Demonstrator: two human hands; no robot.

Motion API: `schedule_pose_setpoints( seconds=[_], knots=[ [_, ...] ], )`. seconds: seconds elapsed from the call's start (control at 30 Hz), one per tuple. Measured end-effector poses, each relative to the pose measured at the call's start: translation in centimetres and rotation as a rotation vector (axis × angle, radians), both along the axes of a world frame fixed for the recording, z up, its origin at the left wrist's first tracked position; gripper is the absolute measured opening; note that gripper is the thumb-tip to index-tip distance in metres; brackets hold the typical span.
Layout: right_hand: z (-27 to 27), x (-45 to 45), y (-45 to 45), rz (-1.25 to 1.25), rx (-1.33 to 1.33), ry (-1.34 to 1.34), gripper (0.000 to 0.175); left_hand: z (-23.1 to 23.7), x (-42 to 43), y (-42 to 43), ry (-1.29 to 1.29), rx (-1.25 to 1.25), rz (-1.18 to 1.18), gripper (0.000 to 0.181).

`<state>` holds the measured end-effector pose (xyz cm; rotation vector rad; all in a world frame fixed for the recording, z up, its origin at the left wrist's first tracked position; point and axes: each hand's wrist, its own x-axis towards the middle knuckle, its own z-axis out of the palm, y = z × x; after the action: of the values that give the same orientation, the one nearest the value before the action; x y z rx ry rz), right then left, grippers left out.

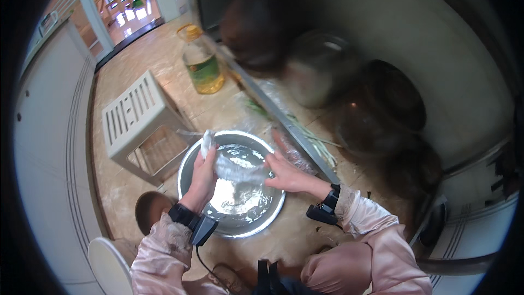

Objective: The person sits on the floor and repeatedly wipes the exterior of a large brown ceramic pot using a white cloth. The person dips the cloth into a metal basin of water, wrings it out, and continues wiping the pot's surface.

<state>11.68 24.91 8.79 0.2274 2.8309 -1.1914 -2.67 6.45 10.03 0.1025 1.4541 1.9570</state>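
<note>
A round metal basin [262, 222] of water stands on the tiled floor before me. Above the water, a thin, wet, whitish piece of material [235, 170] stretches between both hands; whether it is cloth or plastic film, I cannot tell. Its bunched end sticks up from my left hand [203, 176], which grips it over the basin's left side. At the right rim, my right hand [282, 172] pinches the other end with curled fingers.
A slatted plastic stool [135, 106] stands left of the basin, near a brown bowl [149, 211]. Farther off is an oil bottle [203, 67]. A metal rail [278, 110] runs along the right, with green stalks [317, 141] and dark jars [262, 28] beyond. A white round lid-like object [108, 264] is lower left.
</note>
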Motion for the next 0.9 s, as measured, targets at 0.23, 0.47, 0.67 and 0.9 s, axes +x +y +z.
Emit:
schedule_pose_setpoints(
  seconds=[0.23, 0.47, 0.67, 0.9],
  knots=[
    [6.3, 1.7, -0.9, 0.159, -0.585, 0.295, 0.077, 3.6, 3.2, 2.9, -0.028, 0.321, -0.259, 0.038],
    [12.3, 7.4, 9.0, -0.368, -0.889, 0.355, 0.041, 0.9, 3.6, 2.1, 0.069, -0.093, -0.382, 0.045],
    [16.4, 9.3, 21.7, -0.697, -0.078, 0.489, 0.044, -1.5, 3.2, 0.9, 0.073, -0.184, -0.385, 0.038],
    [11.8, 9.6, 27.8, -0.388, 0.871, 0.009, 0.04, -4.3, 4.2, -0.1, 0.134, -0.282, -0.47, 0.031]
  ],
)
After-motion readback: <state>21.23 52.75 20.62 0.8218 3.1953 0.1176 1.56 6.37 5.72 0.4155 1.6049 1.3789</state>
